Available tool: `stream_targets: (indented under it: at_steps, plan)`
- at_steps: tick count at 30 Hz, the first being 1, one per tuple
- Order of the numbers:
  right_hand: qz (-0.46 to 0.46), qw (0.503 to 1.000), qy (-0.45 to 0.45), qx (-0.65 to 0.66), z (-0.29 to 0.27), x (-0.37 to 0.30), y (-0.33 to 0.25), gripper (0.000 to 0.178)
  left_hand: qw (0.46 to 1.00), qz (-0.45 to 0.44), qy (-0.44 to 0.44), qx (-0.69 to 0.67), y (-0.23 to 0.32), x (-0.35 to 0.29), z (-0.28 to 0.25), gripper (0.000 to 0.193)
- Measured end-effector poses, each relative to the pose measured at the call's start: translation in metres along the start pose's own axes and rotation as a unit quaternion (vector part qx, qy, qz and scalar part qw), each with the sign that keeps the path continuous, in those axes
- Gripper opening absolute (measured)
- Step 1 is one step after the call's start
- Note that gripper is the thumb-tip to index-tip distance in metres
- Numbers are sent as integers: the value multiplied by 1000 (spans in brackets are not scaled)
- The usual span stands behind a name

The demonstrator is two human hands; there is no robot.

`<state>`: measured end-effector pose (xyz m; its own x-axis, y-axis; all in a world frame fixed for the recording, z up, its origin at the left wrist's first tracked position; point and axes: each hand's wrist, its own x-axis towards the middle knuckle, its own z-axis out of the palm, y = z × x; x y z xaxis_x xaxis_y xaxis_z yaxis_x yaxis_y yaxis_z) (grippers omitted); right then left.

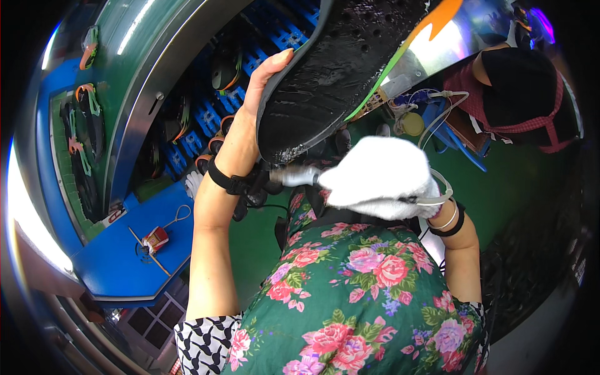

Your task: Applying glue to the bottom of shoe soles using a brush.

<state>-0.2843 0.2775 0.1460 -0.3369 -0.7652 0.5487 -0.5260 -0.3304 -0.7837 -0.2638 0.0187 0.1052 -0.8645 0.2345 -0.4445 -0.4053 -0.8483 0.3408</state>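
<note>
My bare left hand [255, 94] grips the side edge of a large black shoe sole [331, 78] and holds it up, tilted. The sole has an orange and green rim on its right side; its black face looks wet and shiny in streaks. Only the thumb side of that hand shows; the other fingers are behind the sole. My right hand [382, 180], in a white fabric glove, is closed around a brush [299, 176] with a pale metal-looking band. The brush tip is at the sole's rounded lower end; whether it touches cannot be told.
A blue table [119, 269] at the left bears a small red container [155, 240] with a wire loop. Several soles [94, 119] lie on a ledge beyond. Shoe parts [226, 70] sit on a blue slatted rack behind my left hand. A co-worker [519, 87] is at the right.
</note>
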Motion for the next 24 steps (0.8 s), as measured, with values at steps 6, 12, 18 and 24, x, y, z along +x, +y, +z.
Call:
stream_targets:
  at_steps: [6,12,18,24]
  plan:
    - [-13,988,-84,-131,-3,-3,-1,33,998,-30,-50,40,10,-2,6,38]
    - [10,999,20,-31,-9,6,12,24,998,-17,-50,27,8,1,5,40]
    - [92,990,69,85,7,1,15,16,1000,1,6,-7,-6,8,-22,64]
    - [179,965,155,112,-14,2,10,12,998,12,28,-58,-29,6,-21,87]
